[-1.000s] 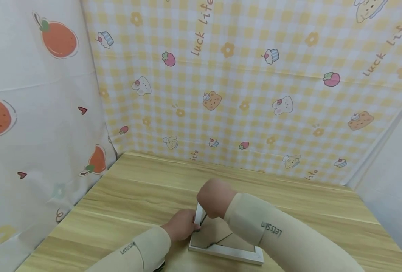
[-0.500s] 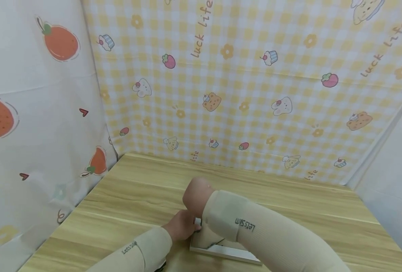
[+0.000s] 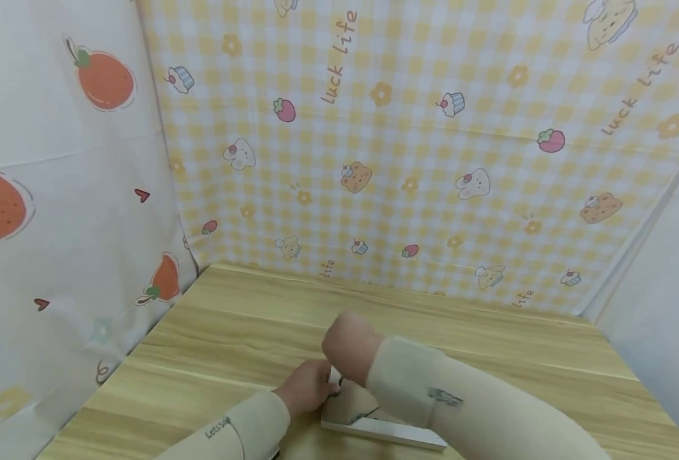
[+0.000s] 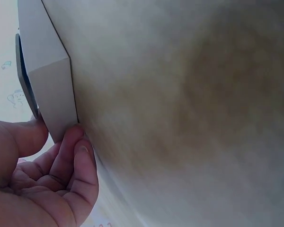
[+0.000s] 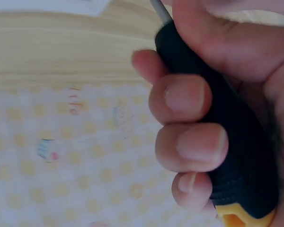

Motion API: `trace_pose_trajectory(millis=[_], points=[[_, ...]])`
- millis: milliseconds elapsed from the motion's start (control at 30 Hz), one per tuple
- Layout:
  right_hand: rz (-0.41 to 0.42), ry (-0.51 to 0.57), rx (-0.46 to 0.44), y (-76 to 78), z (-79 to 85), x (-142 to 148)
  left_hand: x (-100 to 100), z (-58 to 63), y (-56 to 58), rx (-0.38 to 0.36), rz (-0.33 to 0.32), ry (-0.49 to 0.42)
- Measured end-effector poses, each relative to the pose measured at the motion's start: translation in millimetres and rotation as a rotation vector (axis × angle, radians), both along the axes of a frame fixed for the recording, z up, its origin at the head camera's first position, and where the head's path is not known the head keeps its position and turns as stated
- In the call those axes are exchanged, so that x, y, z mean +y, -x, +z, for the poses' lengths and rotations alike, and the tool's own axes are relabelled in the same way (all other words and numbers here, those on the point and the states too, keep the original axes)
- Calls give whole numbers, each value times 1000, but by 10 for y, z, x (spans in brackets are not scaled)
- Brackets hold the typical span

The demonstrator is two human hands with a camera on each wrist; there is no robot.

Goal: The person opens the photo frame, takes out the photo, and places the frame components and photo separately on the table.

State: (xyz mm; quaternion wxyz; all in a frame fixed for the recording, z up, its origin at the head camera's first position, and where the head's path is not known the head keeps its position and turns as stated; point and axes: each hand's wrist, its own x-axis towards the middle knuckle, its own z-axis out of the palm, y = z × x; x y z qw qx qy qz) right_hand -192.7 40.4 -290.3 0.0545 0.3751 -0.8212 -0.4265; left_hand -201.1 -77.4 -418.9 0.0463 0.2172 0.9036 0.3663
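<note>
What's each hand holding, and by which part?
The right hand grips a screwdriver-like tool by its black handle; the left hand pinches the white frame by its left side in the head view.

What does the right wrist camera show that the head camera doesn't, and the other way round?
Only the right wrist view shows the black tool handle with its yellow end, and the fingertips curled round it.

Only the head view shows the right sleeve, the brown panel in the white frame, and the cloth printed with orange fruits.

Both share the right hand, the wood-grain table and the yellow checked cloth. A pale edge atop the right wrist view may be the frame; I cannot tell.
</note>
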Motion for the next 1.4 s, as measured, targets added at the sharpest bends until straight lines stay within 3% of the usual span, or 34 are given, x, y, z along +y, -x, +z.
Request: trace_pose_trajectory(millis=[133,433,633,800,1000,1267,1400], points=[[-57,201,-95,20,-88,353,42,-13,-12,-4,16,29],[-326,588,-348,-24,-314,975,135,-21,-7,3,38,60],[-296,781,-430,-35,-538,1246,165,-14,-3,-15,35,51],[-287,876,-442,-58,-758,1395,168,-26,-10,-19,32,28],[-344,974,-428,-126,-942,1495,160,-33,-23,-32,43,27],[-333,1170,-403,-209,-1011,1550,112,-40,-65,-35,90,27],[-360,1249,-323,-250,-1037,1590,120,-7,-81,-24,121,40]])
